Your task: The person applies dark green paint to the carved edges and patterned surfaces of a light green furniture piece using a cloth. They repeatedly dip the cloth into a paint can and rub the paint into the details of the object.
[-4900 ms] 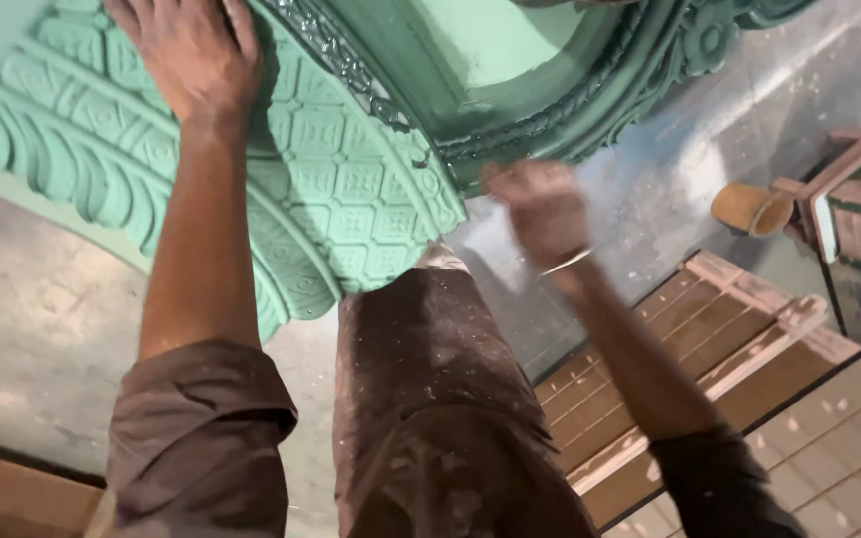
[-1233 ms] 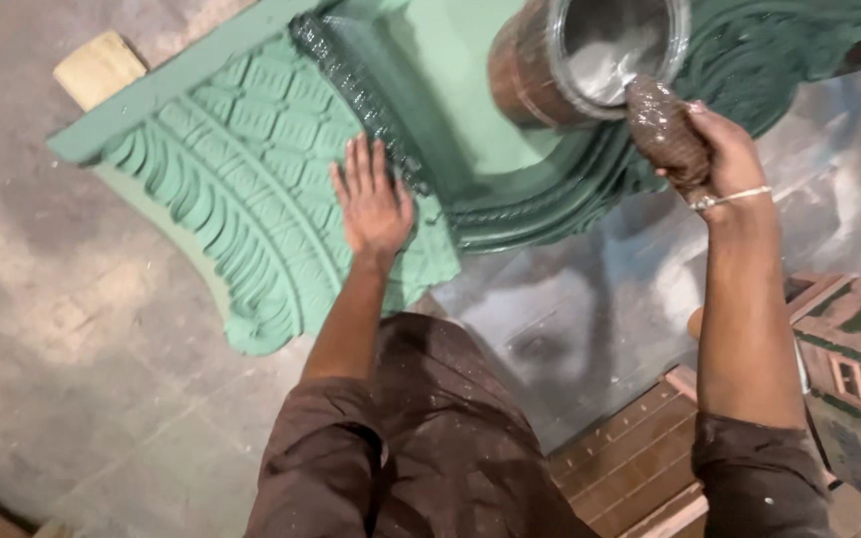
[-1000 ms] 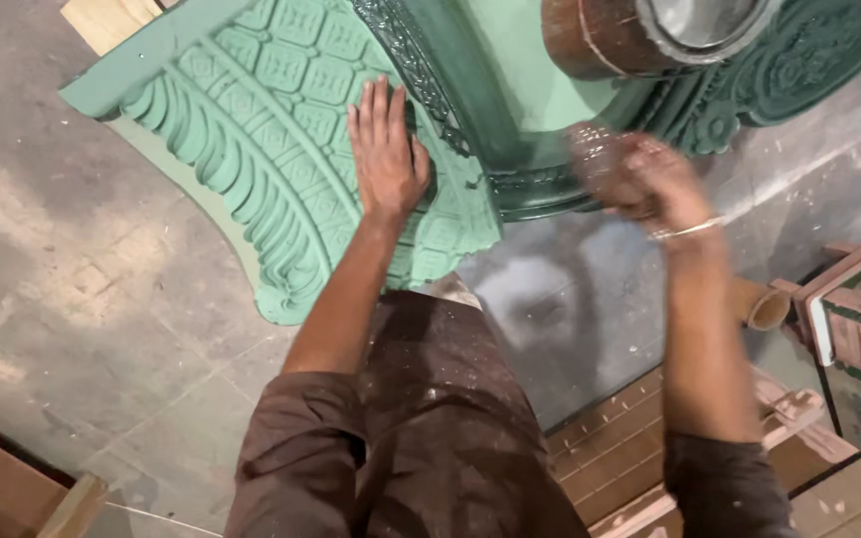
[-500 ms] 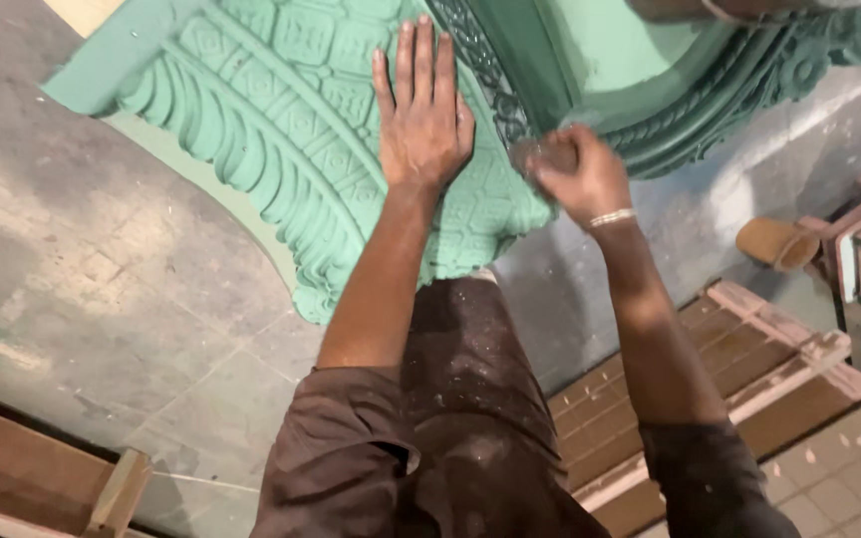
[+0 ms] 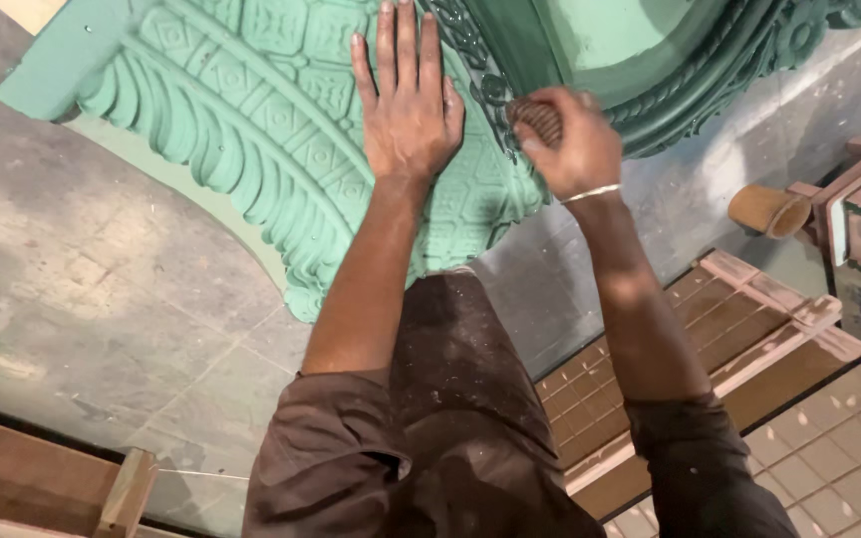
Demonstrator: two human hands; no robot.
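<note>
My right hand [image 5: 562, 147] clenched a brown pad [image 5: 537, 118] just right of my flat left hand [image 5: 406, 105] (steadying) on the green carved panel [image 5: 251, 130].

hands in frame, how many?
2. Left hand lies flat on the green carved panel; right hand grips a brown pad at the dark carved border.

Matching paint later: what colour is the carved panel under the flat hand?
Light green carved panel, clearest in the head view.
</note>
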